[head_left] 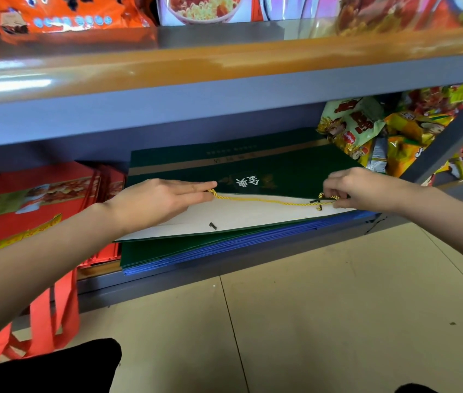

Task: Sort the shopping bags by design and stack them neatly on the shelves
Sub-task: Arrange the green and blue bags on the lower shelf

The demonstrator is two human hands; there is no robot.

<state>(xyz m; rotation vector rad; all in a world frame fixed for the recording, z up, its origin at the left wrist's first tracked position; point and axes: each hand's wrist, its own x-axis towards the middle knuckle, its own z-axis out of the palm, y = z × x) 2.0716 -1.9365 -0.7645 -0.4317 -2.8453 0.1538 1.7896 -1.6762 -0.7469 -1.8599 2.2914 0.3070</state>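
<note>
Our left hand [165, 198] lies flat, fingers together, on the green bag [253, 171]; our right hand [363, 190] fingers pinch its yellow cord [267, 200].

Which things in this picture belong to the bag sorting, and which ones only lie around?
Belong to the job:
- dark green paper bag with yellow rope handle
- blue flat bags under it
- red printed bags beside it
- left hand, right hand

Only lying around:
- snack packets on the right
- orange noodle packs above
</note>
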